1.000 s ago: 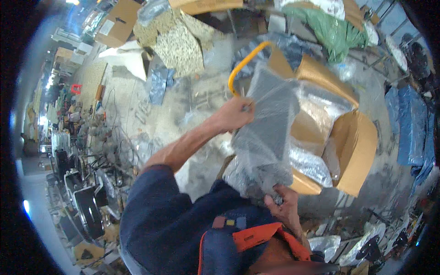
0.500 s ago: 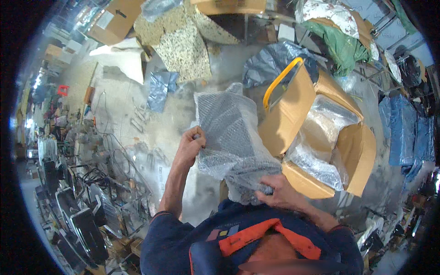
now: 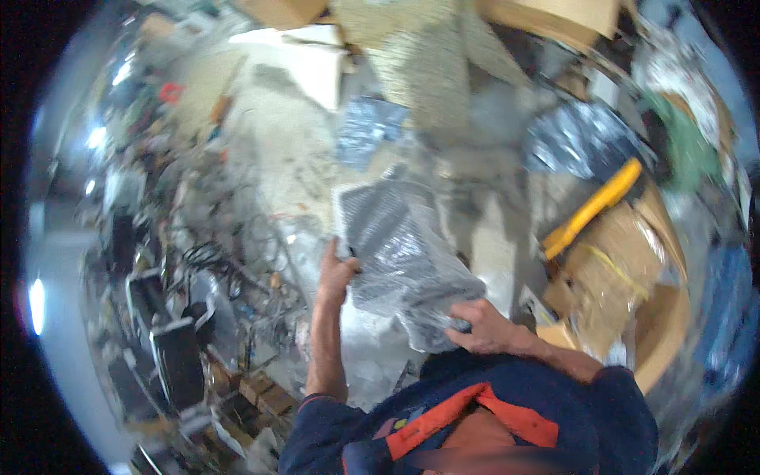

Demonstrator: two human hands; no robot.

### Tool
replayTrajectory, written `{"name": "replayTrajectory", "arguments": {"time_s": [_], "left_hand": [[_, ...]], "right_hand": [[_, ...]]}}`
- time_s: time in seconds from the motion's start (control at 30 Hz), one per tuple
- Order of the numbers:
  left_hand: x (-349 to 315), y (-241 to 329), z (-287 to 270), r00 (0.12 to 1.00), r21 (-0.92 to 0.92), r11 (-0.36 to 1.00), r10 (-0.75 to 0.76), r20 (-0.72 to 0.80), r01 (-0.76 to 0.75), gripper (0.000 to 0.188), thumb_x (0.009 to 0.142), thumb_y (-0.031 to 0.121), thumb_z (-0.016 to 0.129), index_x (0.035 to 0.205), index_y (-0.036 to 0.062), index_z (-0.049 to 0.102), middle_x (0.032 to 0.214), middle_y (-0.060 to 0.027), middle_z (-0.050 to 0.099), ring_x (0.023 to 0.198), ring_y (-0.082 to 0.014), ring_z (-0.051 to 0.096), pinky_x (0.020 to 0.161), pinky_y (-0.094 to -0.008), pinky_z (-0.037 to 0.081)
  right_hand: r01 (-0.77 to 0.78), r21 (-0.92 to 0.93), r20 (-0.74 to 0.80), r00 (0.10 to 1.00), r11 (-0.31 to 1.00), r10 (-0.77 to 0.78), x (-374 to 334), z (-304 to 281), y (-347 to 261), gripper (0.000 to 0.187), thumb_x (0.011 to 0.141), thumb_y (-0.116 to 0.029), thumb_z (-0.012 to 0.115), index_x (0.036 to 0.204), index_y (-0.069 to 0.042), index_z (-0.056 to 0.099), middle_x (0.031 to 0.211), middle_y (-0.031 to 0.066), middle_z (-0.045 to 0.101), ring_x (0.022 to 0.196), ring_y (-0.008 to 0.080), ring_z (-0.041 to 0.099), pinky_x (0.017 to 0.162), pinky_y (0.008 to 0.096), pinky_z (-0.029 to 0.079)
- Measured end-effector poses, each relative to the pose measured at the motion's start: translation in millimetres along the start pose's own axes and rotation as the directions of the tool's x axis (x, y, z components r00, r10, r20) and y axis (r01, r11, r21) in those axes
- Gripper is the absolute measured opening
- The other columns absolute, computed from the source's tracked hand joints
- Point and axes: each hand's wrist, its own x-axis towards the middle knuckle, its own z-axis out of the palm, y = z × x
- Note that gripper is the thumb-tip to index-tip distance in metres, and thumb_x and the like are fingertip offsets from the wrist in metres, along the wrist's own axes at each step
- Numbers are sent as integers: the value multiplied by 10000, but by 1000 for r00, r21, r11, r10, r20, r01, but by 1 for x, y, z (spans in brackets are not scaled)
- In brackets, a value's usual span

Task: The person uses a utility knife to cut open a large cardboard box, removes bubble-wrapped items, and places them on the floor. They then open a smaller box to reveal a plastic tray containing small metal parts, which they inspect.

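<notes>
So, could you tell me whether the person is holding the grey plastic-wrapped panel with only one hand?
No, the left hand grips the wrapped panel at its left edge and the right hand holds its lower end.

To your right stands an open cardboard box point(image 3: 633, 293) with a yellow bar point(image 3: 592, 207) lying across its upper corner. Above it you see a crumpled silvery plastic bag point(image 3: 578, 138), and further right a green cloth point(image 3: 687, 142). A smaller bluish plastic bag point(image 3: 369, 131) lies on the concrete floor point(image 3: 269, 150) ahead. Dark metal parts point(image 3: 170, 348) crowd your left.
</notes>
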Motion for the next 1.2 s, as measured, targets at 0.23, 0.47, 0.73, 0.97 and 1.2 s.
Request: {"name": "replayTrajectory", "arguments": {"time_s": [0.23, 0.47, 0.73, 0.97, 1.2], "left_hand": [[-21, -42, -57, 973, -105, 970, -226, -45, 220, 487, 722, 50, 640, 1192, -77, 644, 971, -112, 693, 872, -219, 622, 776, -325, 492], [-21, -94, -77, 971, -129, 971, -216, -101, 202, 387, 739, 86, 630, 1090, -72, 670, 907, -108, 684, 814, -213, 630, 755, -349, 494], [-16, -94, -92, 993, -42, 994, -107, -47, 105, 339, 734, 89, 624, 1031, -70, 655, 844, -95, 652, 776, -198, 600, 727, -332, 475], [-1, -80, -83, 966, -150, 956, -259, -20, 253, 365, 755, 120, 648, 1056, -87, 641, 910, -113, 669, 821, -229, 616, 726, -347, 487], [70, -106, -73, 971, 27, 975, -222, 86, 220, 463, 828, 191, 682, 1157, -128, 627, 1048, -197, 689, 939, -274, 652, 826, -372, 505]], "right_hand": [[73, -26, 222, 973, 997, -66, 49, 15, -11, 301, 800, -293, 724, 880, -20, 624, 755, 226, 630, 732, 439, 635, 650, 507, 497], [66, -66, 330, 943, 996, -40, 69, 33, -5, 296, 804, -306, 693, 859, -25, 617, 721, 243, 620, 703, 472, 616, 640, 544, 490], [103, -84, 362, 930, 991, -66, 82, 47, -13, 274, 802, -287, 666, 797, -22, 599, 681, 258, 604, 685, 484, 610, 648, 556, 497], [119, -121, 324, 943, 985, -74, 86, 48, -17, 281, 796, -295, 663, 810, -17, 632, 704, 276, 620, 696, 489, 623, 669, 551, 513], [138, -213, 338, 939, 967, -59, 100, 35, -14, 303, 819, -285, 678, 823, 6, 596, 698, 243, 624, 727, 461, 638, 684, 534, 508]]}}
